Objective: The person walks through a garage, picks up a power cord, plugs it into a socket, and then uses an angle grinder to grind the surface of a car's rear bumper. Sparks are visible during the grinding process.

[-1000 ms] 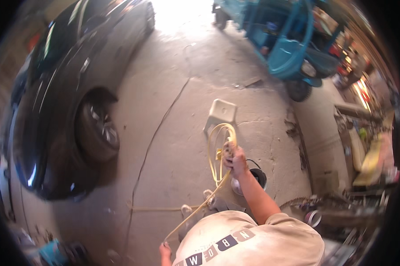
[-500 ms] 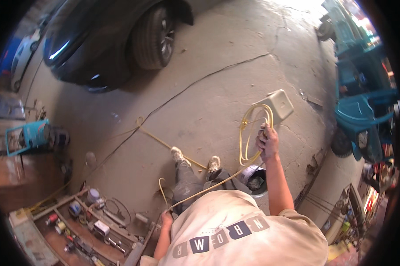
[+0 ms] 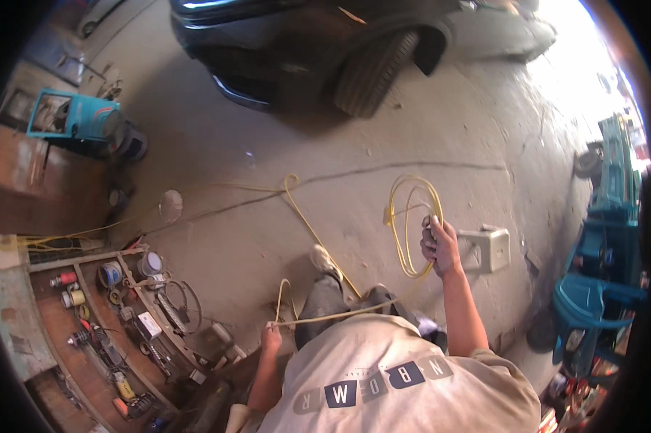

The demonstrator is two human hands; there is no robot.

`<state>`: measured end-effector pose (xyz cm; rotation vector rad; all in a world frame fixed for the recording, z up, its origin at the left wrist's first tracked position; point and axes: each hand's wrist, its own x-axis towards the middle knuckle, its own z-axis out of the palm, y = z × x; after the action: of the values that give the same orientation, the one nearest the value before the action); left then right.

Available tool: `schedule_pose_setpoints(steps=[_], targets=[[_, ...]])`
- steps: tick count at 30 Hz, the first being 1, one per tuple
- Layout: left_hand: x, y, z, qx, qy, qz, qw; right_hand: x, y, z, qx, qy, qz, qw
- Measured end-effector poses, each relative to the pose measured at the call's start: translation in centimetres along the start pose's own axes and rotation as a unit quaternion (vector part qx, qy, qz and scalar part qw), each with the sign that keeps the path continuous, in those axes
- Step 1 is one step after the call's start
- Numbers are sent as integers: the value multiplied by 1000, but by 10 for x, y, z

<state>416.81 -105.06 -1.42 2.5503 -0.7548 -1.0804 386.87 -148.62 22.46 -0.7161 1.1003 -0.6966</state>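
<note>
Here, slender yellow cable [image 3: 434, 193] is clutched in smooth oval loops by the right hand [image 3: 441, 249], above the scuffed floor [image 3: 368, 224]! Another stretch is grasped by the left hand [image 3: 270, 338].

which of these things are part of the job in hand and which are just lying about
In use:
yellow cord, coiled at one end
right hand, gripping the coil
left hand, holding the cord

Apparently just lying or standing about:
beige plastic stool
dark floor cable
compartmented wooden tool tray
black car
</note>
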Motion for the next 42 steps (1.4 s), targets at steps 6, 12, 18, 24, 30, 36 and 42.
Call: schedule_pose_setpoints(steps=[6,12,18,24,30,36,42], targets=[[51,-26,-44,-59,49,-31,997,72,-18,129,-18,-126,26,992],[79,-48,-66,-20,32,-104,994,138,-35,269,4,-245,80,966],[132,-113,-40,-122,41,-78,989,242,-31,392,6,-386,122,914],[215,-57,-88,-200,45,-182,962,343,-62,544,-89,-501,133,851],[286,44,-176,-283,96,-261,918,437,-97,683,-105,-562,155,806],[430,83,-267,-333,120,-295,887,544,-101,829,-117,-585,142,790],[608,53,-375,-350,116,-300,880,665,-97,990,-120,-558,111,814]])
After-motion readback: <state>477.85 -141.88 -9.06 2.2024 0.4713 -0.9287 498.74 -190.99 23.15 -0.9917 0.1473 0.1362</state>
